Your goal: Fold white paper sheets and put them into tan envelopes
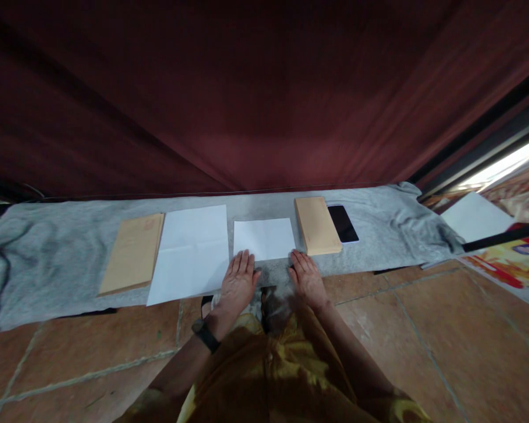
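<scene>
Dk. watch (206,336) at L wrist. L hand (238,285) & R hand (310,283) palm-down at near edge of grey cloth-covered tabletop (388,229); fingers straight, close together, gripping nothing. Sm. white paper (264,238) flat, approx. ctr., at fingertips: L on its near L corner, R at near R corner, contact unclear. Lg. white sheet (191,252) to L, faint creases; further L, brown envelopes (132,252). R of sm. paper: thicker brown stack (318,226), then dk.-screened phone (344,223) just beside. Far: dk. red curtain (264,100).
</scene>
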Motion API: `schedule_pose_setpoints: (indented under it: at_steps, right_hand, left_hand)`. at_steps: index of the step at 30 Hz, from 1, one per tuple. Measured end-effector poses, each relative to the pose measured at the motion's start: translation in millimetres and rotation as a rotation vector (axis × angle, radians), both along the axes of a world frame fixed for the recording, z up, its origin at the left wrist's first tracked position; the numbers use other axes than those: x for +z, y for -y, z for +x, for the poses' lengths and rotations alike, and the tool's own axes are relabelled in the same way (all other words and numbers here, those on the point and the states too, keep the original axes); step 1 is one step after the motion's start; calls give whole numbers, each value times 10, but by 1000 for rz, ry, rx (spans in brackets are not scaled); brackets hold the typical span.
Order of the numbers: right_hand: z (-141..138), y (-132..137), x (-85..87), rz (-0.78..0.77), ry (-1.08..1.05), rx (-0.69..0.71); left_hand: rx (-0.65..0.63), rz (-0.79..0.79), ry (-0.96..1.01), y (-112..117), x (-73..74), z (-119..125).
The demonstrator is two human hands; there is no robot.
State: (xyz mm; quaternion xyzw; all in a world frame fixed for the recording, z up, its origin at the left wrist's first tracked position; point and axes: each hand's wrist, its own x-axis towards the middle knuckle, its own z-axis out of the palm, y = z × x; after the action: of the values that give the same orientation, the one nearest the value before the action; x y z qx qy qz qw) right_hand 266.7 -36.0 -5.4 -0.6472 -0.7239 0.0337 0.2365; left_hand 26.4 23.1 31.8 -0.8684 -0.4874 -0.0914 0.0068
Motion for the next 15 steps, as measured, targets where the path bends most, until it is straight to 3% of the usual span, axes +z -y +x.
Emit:
schedule_pose_setpoints:
  at_steps: [5,10,15]
  right_hand:
    - [-36,1,64,-4,3,-15]
    - [-262,-76,145,11,12,-16]
    - [-525,-211,152,-20,28,108]
  left_hand:
    - [-47,-43,-12,44,18,119]
    - [-38,-50,-13,63,20,163]
    - [-41,-89,-39,59,44,183]
